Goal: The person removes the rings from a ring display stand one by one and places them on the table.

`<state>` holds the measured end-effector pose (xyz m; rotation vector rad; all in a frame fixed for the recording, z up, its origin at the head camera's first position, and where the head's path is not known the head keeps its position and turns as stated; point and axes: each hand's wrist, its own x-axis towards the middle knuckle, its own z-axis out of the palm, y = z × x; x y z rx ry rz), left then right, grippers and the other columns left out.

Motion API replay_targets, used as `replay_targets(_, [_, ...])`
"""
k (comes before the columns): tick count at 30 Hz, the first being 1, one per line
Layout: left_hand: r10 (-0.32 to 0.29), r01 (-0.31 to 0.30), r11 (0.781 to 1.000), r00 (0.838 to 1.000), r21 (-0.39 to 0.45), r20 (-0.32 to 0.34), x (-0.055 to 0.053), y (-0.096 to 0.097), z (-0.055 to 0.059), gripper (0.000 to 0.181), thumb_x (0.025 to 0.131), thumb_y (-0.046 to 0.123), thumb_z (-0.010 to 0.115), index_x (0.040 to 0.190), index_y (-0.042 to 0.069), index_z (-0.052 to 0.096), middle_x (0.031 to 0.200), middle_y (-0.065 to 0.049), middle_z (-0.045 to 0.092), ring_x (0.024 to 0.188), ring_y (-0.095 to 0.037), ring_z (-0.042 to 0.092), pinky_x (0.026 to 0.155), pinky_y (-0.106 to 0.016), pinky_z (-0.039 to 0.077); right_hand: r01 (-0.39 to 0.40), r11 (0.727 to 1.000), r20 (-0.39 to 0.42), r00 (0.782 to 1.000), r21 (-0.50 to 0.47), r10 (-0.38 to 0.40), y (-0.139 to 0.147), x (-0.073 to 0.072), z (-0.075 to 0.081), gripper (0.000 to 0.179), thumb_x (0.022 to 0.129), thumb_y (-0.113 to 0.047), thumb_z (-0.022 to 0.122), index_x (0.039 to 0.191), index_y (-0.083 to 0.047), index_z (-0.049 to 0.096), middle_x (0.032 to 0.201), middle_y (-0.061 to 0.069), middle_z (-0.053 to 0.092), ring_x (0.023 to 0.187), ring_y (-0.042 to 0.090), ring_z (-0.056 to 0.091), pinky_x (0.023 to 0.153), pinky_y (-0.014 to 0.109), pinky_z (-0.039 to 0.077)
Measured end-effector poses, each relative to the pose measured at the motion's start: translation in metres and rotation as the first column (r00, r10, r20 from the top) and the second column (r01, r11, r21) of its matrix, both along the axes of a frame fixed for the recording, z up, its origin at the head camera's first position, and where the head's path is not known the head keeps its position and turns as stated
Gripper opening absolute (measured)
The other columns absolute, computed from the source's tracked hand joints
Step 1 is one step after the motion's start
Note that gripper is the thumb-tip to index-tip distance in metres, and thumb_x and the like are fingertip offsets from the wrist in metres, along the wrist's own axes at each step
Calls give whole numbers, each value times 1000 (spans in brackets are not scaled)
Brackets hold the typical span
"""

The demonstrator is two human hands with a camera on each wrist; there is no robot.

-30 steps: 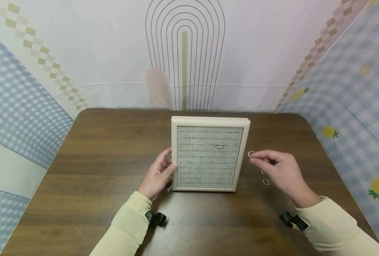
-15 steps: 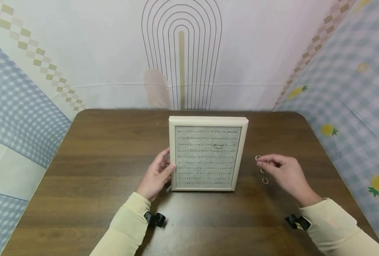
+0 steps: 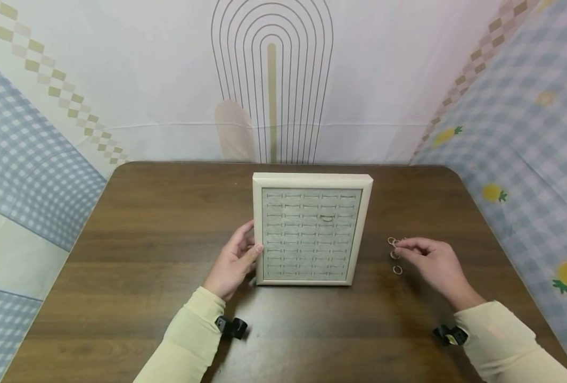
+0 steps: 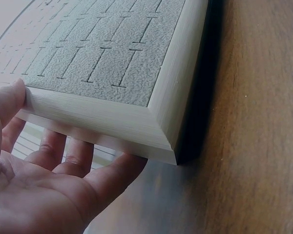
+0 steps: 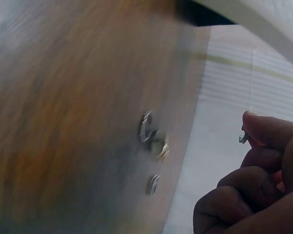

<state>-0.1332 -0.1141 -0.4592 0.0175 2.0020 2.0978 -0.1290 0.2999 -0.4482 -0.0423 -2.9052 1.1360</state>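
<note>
A cream-framed ring display (image 3: 307, 234) with grey slotted padding stands on the table, and one ring (image 3: 327, 218) sits in a slot in its upper right part. My left hand (image 3: 232, 266) grips the display's left side, its thumb on the front edge and its fingers behind, as the left wrist view shows. To the right of the display, my right hand (image 3: 434, 266) pinches a small ring (image 5: 243, 138) between thumb and forefinger, mostly covered by the fingertips. Below that hand a silver ring (image 5: 146, 126), a gold-toned ring (image 5: 160, 145) and another ring (image 5: 154, 185) lie on the tabletop.
The brown wooden table (image 3: 168, 213) ends at a patterned white cloth (image 3: 168, 80) behind. Blue checked cloth (image 3: 527, 159) hangs along the right side, with more on the left. A black wrist camera (image 3: 232, 327) sits at each cuff.
My right hand, pinching the ring, has moved right and slightly toward me, away from the display and over the loose rings. My left hand keeps its grip on the display.
</note>
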Motion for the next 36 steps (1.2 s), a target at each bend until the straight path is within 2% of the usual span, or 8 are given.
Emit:
replay_targets(3, [-3, 3, 1000, 1000, 8, -2, 0, 0, 1, 57, 103, 7, 55, 154, 26, 37, 127, -15, 60, 110, -28, 62, 88, -43, 54, -2, 1000, 9, 1000, 22, 2, 8, -1, -5, 23, 94, -32, 73, 103, -12, 79, 111, 9, 74, 83, -5, 58, 67, 19, 45])
replay_targets(8, [-3, 3, 1000, 1000, 10, -1, 0, 0, 2, 58, 102, 7, 55, 154, 25, 36, 127, -15, 60, 109, -28, 62, 88, -43, 54, -8, 998, 29, 1000, 62, 6, 20, -2, -12, 24, 94, -34, 72, 103, -13, 79, 108, 10, 74, 81, -3, 58, 68, 21, 45])
replay_targets(17, [-9, 9, 1000, 1000, 8, 2, 0, 0, 2, 59, 103, 7, 54, 155, 26, 34, 129, -15, 59, 112, -29, 62, 93, -47, 53, -7, 995, 44, 999, 104, 2, 37, -3, -27, 22, 94, -31, 72, 102, -12, 79, 108, 11, 75, 83, -10, 54, 69, 20, 45])
replay_targets(19, [-8, 8, 1000, 1000, 2, 1, 0, 0, 2, 59, 103, 8, 54, 156, 26, 34, 129, -15, 59, 112, -29, 62, 93, -47, 53, -10, 993, 49, 999, 119, 4, 39, -4, -29, 21, 94, -31, 72, 102, -13, 80, 107, 11, 75, 87, -3, 59, 71, 23, 46])
replay_targets(22, [-6, 6, 1000, 1000, -10, 0, 0, -1, 2, 59, 103, 8, 54, 156, 26, 33, 129, -15, 59, 113, -29, 61, 93, -47, 52, -35, 990, 79, 997, 137, 24, 41, -6, -31, 22, 95, -31, 70, 102, -12, 80, 108, 12, 75, 97, 19, 66, 79, 36, 49])
replay_targets(24, [-5, 5, 1000, 1000, -15, -1, 1, -1, 2, 59, 103, 8, 54, 156, 26, 34, 129, -15, 60, 113, -28, 61, 93, -47, 52, -55, 988, 104, 994, 147, 40, 42, -7, -32, 25, 96, -32, 69, 104, -11, 79, 110, 13, 74, 105, 33, 65, 85, 46, 49])
replay_targets(26, [-6, 6, 1000, 1000, -16, -1, 1, -1, 2, 59, 103, 8, 54, 155, 26, 34, 128, -15, 60, 113, -28, 61, 93, -46, 52, -75, 986, 128, 990, 149, 56, 43, -8, -33, 26, 97, -33, 68, 106, -11, 79, 113, 15, 73, 112, 41, 62, 89, 54, 47])
replay_targets(36, [-5, 5, 1000, 1000, -9, 4, 0, 0, 1, 59, 103, 7, 54, 155, 27, 35, 130, -15, 60, 113, -29, 62, 94, -48, 52, -77, 987, 151, 987, 143, 56, 45, -8, -32, 26, 98, -29, 67, 111, -9, 77, 118, 19, 70, 114, 43, 61, 88, 56, 47])
